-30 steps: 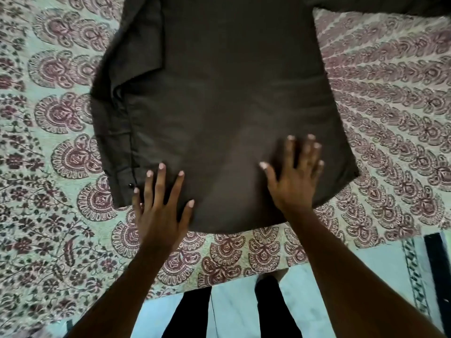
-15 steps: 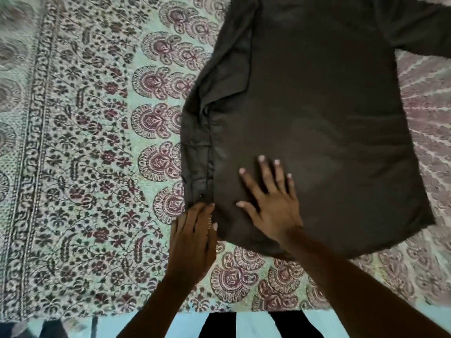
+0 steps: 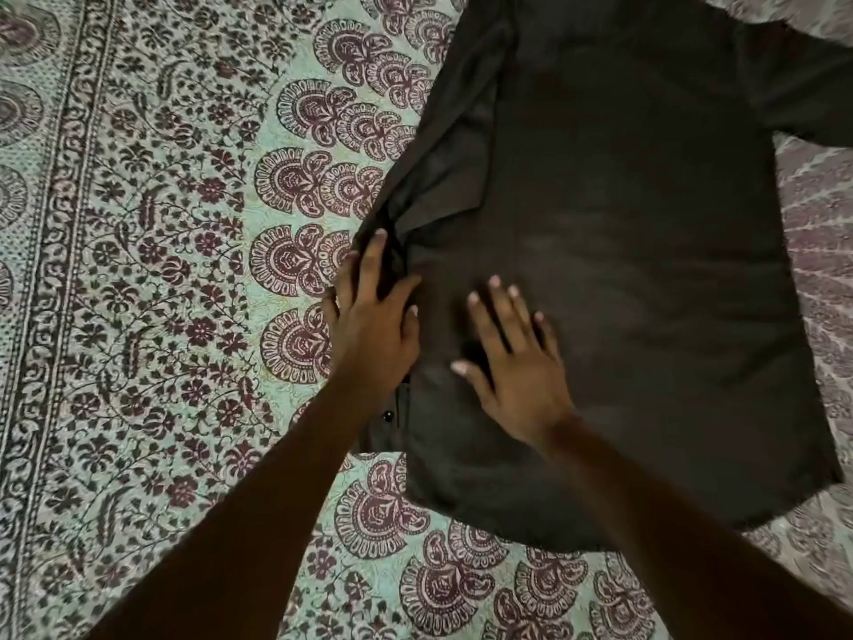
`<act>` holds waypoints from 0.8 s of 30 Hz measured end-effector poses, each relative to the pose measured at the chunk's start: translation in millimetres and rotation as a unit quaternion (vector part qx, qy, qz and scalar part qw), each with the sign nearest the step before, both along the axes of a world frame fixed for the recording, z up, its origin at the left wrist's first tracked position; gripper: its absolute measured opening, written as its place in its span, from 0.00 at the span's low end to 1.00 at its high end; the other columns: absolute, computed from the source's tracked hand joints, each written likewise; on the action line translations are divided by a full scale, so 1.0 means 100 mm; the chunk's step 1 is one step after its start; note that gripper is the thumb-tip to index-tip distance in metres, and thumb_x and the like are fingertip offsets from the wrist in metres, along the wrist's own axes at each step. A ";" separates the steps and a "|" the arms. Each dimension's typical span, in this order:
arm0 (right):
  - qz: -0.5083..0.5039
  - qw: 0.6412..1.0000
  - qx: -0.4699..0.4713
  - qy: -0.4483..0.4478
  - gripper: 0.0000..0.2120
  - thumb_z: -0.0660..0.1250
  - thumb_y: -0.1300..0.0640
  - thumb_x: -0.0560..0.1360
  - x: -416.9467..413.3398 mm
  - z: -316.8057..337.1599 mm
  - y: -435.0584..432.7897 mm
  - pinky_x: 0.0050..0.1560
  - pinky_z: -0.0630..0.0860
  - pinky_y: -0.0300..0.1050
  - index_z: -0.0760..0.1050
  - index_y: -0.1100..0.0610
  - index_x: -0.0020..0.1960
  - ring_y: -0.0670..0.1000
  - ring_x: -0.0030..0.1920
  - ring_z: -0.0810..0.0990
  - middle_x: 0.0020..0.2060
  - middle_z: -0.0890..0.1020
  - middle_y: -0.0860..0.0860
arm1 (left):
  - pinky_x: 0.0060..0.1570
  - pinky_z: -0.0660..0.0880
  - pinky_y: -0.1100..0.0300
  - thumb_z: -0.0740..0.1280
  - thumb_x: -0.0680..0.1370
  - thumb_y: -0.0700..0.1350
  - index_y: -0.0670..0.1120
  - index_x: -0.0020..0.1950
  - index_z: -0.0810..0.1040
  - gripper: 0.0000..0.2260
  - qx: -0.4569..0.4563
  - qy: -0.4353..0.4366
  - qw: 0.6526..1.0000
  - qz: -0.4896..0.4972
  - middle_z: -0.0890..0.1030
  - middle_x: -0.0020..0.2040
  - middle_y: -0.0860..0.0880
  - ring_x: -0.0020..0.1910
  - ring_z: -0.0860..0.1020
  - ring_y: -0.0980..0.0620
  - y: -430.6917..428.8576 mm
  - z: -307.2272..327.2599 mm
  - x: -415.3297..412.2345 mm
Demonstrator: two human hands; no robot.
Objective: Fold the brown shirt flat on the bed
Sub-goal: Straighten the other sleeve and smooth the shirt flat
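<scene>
The right hand (image 3: 512,362) is laid flat on the brown shirt (image 3: 646,270), palm down, with the fingers (image 3: 496,293) straight and spread and nothing grasped; it is set on the lower left part of the garment's body. Just beside it, the left hand (image 3: 369,316) is placed over the shirt's left edge, where the cloth is bunched. Its fingers are stretched nearly straight along that edge, the forefinger reaching up onto a raised fold and the thumb resting on the fabric; whether any cloth is pinched between thumb and fingers cannot be told. Both forearms are seen coming in from the bottom of the view. Below the left hand a small dark button (image 3: 387,414) is shown on the edge strip. Above it, a flap (image 3: 461,154) of the shirt is turned in over the body. One sleeve (image 3: 807,85) is spread out toward the upper right. The shirt is laid on the bed, on a pale green bedsheet (image 3: 161,270) printed with maroon flowers and fan-shaped motifs.
</scene>
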State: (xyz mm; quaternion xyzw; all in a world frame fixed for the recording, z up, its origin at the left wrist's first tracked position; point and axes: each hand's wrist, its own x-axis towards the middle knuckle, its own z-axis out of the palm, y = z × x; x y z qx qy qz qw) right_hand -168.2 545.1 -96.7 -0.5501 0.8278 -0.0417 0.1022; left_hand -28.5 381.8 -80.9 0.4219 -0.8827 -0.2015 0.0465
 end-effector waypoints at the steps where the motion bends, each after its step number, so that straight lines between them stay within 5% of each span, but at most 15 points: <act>1: -0.048 0.999 0.009 0.000 0.35 0.52 0.34 0.83 -0.13 -0.04 -0.20 0.78 0.56 0.65 0.54 0.51 0.84 0.58 0.83 0.50 0.84 0.51 0.55 | 0.71 0.60 0.32 0.68 0.77 0.48 0.56 0.68 0.77 0.19 0.020 0.005 0.999 0.039 0.53 0.84 0.48 0.79 0.56 0.35 -0.07 0.00 -0.07; 3: -0.085 0.996 0.025 -0.010 0.34 0.50 0.35 0.82 -0.28 -0.09 -0.53 0.78 0.54 0.69 0.57 0.52 0.83 0.59 0.83 0.51 0.83 0.52 0.56 | 0.69 0.63 0.33 0.68 0.75 0.45 0.54 0.67 0.77 0.20 0.056 0.020 0.991 0.118 0.54 0.82 0.43 0.75 0.58 0.32 -0.18 0.00 -0.17; 6: 0.029 0.999 -0.001 -0.029 0.32 0.52 0.39 0.83 -0.15 -0.13 -0.83 0.76 0.57 0.71 0.62 0.55 0.81 0.58 0.82 0.56 0.83 0.57 0.56 | 0.66 0.71 0.41 0.63 0.72 0.38 0.48 0.65 0.79 0.22 0.096 0.062 0.979 0.168 0.66 0.73 0.38 0.67 0.68 0.33 -0.28 0.04 -0.15; 8: 0.104 0.992 -0.036 -0.055 0.28 0.54 0.43 0.83 -0.03 -0.11 -0.90 0.76 0.62 0.68 0.67 0.56 0.78 0.57 0.81 0.62 0.81 0.63 0.56 | 0.61 0.74 0.50 0.62 0.71 0.34 0.46 0.63 0.81 0.22 0.138 0.093 0.969 0.183 0.76 0.64 0.38 0.62 0.75 0.37 -0.34 0.05 -0.09; 11: 0.056 0.988 -0.106 -0.101 0.23 0.57 0.48 0.83 -0.05 -0.06 -0.99 0.72 0.70 0.58 0.75 0.56 0.72 0.55 0.74 0.73 0.75 0.74 0.54 | 0.51 0.71 0.63 0.63 0.71 0.33 0.45 0.58 0.84 0.19 0.146 0.155 0.952 0.221 0.84 0.54 0.43 0.53 0.81 0.44 -0.47 0.12 -0.01; 16: -0.064 0.969 -0.136 -0.194 0.17 0.64 0.49 0.79 0.03 0.06 -1.32 0.53 0.79 0.54 0.80 0.57 0.63 0.58 0.57 0.81 0.59 0.81 0.54 | 0.55 0.80 0.54 0.64 0.72 0.27 0.47 0.53 0.84 0.19 0.138 0.221 0.916 0.305 0.86 0.53 0.45 0.54 0.83 0.44 -0.99 0.09 0.14; 20: -0.159 0.928 -0.146 -0.304 0.13 0.70 0.51 0.80 0.22 0.34 -1.79 0.51 0.79 0.49 0.81 0.61 0.57 0.55 0.49 0.83 0.48 0.84 0.56 | 0.52 0.73 0.74 0.60 0.72 0.25 0.46 0.53 0.82 0.21 0.124 0.250 0.919 0.277 0.83 0.51 0.48 0.52 0.80 0.57 -1.29 0.18 0.21; 22: -0.240 0.895 -0.146 -0.347 0.15 0.72 0.47 0.78 0.31 0.42 -2.08 0.50 0.73 0.41 0.81 0.57 0.56 0.46 0.47 0.82 0.46 0.86 0.50 | 0.53 0.74 0.70 0.62 0.73 0.25 0.46 0.53 0.78 0.19 0.142 0.274 0.918 0.250 0.81 0.51 0.49 0.50 0.78 0.62 -1.36 0.22 0.22; 24: -0.357 0.796 -0.165 -0.460 0.18 0.76 0.43 0.74 0.43 0.46 -2.44 0.53 0.77 0.41 0.81 0.56 0.54 0.43 0.48 0.83 0.47 0.87 0.47 | 0.51 0.79 0.61 0.65 0.76 0.28 0.47 0.56 0.75 0.16 0.181 0.291 0.906 0.247 0.81 0.51 0.51 0.51 0.80 0.58 -1.44 0.24 0.30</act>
